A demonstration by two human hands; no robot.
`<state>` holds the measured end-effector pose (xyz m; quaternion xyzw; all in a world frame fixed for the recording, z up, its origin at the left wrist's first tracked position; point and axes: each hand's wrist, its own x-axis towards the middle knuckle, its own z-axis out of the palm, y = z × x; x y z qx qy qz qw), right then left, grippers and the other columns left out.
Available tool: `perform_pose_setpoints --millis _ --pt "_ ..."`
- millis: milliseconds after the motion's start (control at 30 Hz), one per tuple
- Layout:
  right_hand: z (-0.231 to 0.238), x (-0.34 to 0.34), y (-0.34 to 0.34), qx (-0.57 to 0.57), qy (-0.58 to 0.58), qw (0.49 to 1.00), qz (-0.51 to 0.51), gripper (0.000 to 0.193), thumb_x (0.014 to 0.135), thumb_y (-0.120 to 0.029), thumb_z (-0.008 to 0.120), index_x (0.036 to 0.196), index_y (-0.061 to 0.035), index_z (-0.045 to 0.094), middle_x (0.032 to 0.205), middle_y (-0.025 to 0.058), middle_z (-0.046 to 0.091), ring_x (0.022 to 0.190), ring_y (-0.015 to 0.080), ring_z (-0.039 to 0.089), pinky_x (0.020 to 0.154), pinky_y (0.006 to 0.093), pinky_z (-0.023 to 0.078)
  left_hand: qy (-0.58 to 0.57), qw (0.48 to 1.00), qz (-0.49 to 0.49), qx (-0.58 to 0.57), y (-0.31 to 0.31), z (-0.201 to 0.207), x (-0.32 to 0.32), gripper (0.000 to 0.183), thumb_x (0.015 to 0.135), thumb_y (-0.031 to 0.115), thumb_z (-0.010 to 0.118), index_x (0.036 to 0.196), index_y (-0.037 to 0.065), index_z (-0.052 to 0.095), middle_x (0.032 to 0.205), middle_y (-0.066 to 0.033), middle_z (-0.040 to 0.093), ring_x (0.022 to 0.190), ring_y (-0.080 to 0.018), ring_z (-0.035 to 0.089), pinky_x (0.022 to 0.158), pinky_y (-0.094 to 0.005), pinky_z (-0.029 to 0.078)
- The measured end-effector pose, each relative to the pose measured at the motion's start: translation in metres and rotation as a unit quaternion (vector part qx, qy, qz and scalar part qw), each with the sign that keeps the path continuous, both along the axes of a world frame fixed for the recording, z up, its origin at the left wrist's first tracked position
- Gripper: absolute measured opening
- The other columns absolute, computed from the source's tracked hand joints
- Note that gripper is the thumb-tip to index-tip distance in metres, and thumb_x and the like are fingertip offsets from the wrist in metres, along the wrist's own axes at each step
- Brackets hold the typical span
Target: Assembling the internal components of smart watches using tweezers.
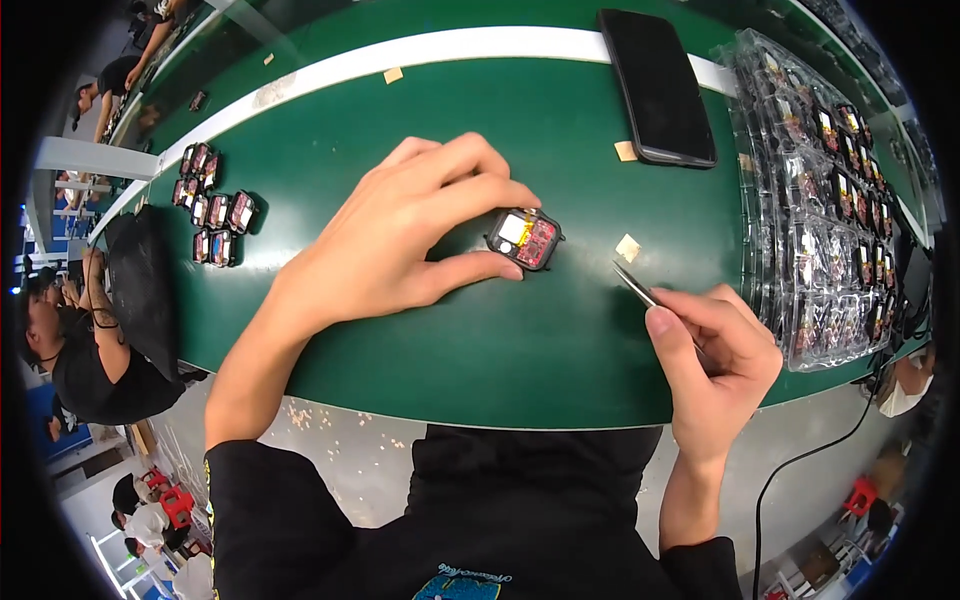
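Over one green desk (470, 370), the step in hand looks like fine handwork; the next move probably calls for a steady left grip and a light right touch. One stack of clear trays (762, 260), layers uncountable, stands right of the right fingers (676, 345); one black phone (660, 90) lies ahead of them. About ten loose modules (219, 210) sit left of the left fingers (478, 267), which pinch one held module (525, 238) by its edges. The right fingers grip one pair of tweezers (636, 286), its tips near one of at least four tan squares (628, 247).
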<state>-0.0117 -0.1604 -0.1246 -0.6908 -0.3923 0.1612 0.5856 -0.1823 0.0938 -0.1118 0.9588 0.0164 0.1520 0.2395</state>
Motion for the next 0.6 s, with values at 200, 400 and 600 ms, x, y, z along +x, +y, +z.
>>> perform_pose_setpoints --millis 200,400,600 --pt "-0.005 0.003 0.000 0.012 -0.007 1.000 0.007 0.019 0.085 0.009 0.085 0.103 0.0041 0.083 0.076 0.0012 0.066 0.059 0.0010 0.052 0.052 0.0201 0.032 0.057 0.991 -0.020 -0.121 -0.017 0.008 0.001 0.056 0.077 0.025 0.097 0.127 0.008 0.078 0.109 -0.0035 0.075 0.088 -0.0197 0.065 0.091 -0.0345 0.043" --pt "-0.002 0.001 0.006 -0.029 -0.072 0.996 0.045 0.016 0.079 0.008 0.084 0.093 0.0015 0.081 0.068 0.0014 0.061 0.051 0.0047 0.047 0.048 0.0247 0.030 0.048 0.993 -0.045 -0.097 -0.023 -0.003 0.006 0.061 0.070 0.035 0.099 0.119 0.003 0.082 0.094 -0.0040 0.075 0.084 -0.0208 0.066 0.088 -0.0356 0.043" --pt "-0.004 0.002 0.014 -0.044 -0.099 0.991 0.082 0.019 0.081 0.010 0.083 0.098 0.0027 0.083 0.070 0.0005 0.062 0.056 0.0032 0.048 0.050 0.0230 0.029 0.057 0.993 -0.048 -0.096 -0.021 -0.003 0.008 0.064 0.067 0.039 0.099 0.117 0.002 0.083 0.090 -0.0044 0.075 0.083 -0.0215 0.066 0.087 -0.0355 0.042"
